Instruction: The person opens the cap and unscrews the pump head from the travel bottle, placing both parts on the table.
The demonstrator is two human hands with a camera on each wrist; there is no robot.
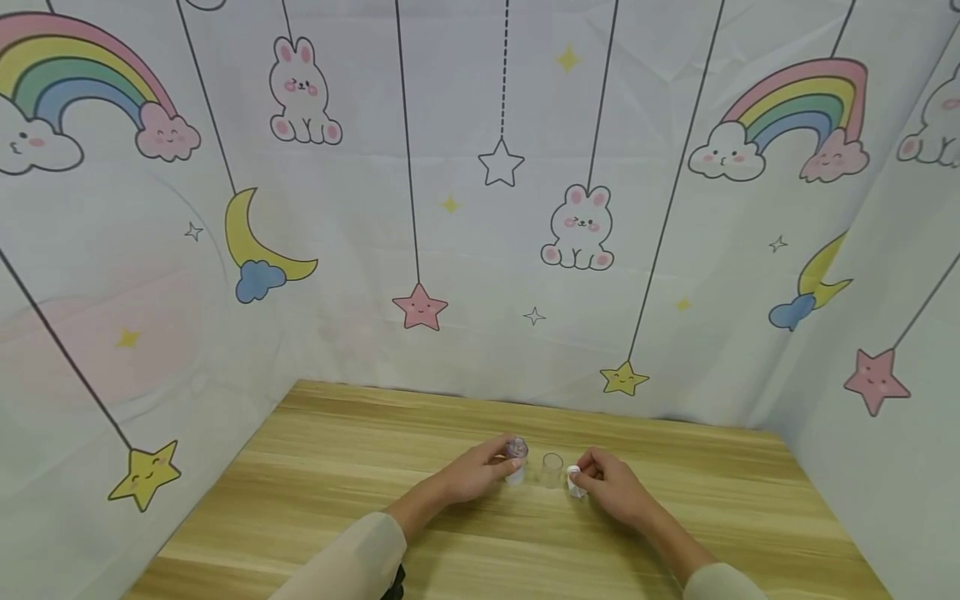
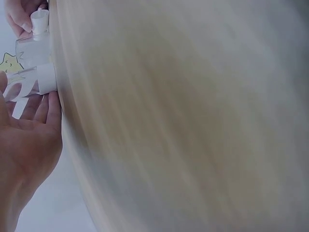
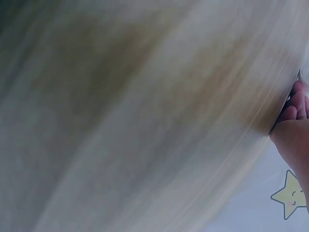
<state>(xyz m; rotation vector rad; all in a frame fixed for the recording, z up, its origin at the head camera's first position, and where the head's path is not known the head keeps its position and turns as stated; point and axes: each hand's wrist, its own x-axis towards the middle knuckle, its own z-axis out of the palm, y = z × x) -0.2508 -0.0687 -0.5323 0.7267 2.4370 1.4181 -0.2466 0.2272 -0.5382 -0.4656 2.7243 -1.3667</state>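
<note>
In the head view my left hand (image 1: 474, 475) holds a small clear bottle (image 1: 515, 451) upright on the table, thumb in front and fingers behind. The left wrist view shows its clear body and white base (image 2: 47, 79), with the left hand (image 2: 29, 140) around it. A clear open cylinder (image 1: 552, 472), like a small cup, stands between the two hands. My right hand (image 1: 617, 487) pinches a small white piece (image 1: 575, 482) beside that cylinder. Seen from the left wrist, this white piece (image 2: 40, 20) tapers and has a little knob.
A wood-grain table (image 1: 360, 467) carries everything. Behind it and at both sides hangs a white cloth (image 1: 480, 333) printed with rainbows, rabbits, moons and stars. The table surface (image 3: 135, 111) fills most of the right wrist view.
</note>
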